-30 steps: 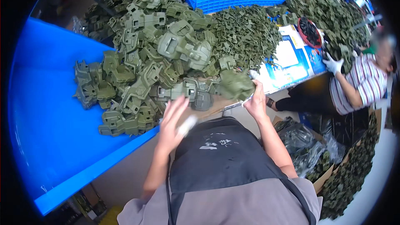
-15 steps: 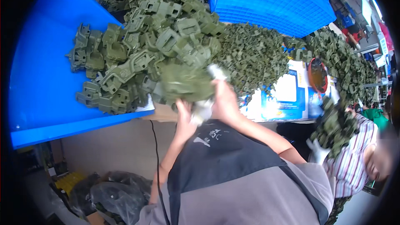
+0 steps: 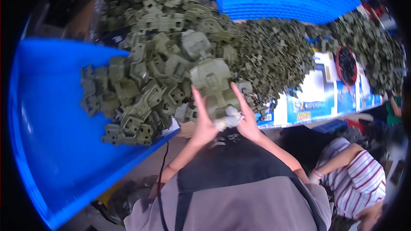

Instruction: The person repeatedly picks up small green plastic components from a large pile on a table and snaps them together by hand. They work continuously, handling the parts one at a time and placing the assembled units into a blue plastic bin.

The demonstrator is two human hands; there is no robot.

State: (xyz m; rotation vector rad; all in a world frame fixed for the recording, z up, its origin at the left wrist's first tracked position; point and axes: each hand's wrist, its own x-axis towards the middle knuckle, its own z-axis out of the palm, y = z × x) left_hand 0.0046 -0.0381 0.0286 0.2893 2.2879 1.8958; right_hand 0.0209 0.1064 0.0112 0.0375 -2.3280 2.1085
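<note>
One blue tray (image 3: 47,137): eight o'clock from the held part (image 3: 218,77).
Large green parts (image 3: 171,66): heaped from nine to twelve o'clock, some lying in the tray.
Left hand (image 3: 203,124): seven o'clock, fingers (image 3: 198,98) clamped on the part's left side.
Held part: green, moulded, in mid-view between the hands.
Right hand (image 3: 249,122): five o'clock, fingers clamped along the part's right side.
Small green pieces (image 3: 274,55): piled at two o'clock.
Red basket (image 3: 338,66): three o'clock, dark pieces (image 3: 347,64) inside.
Striped-sleeved co-worker (image 3: 355,173): four o'clock.
</note>
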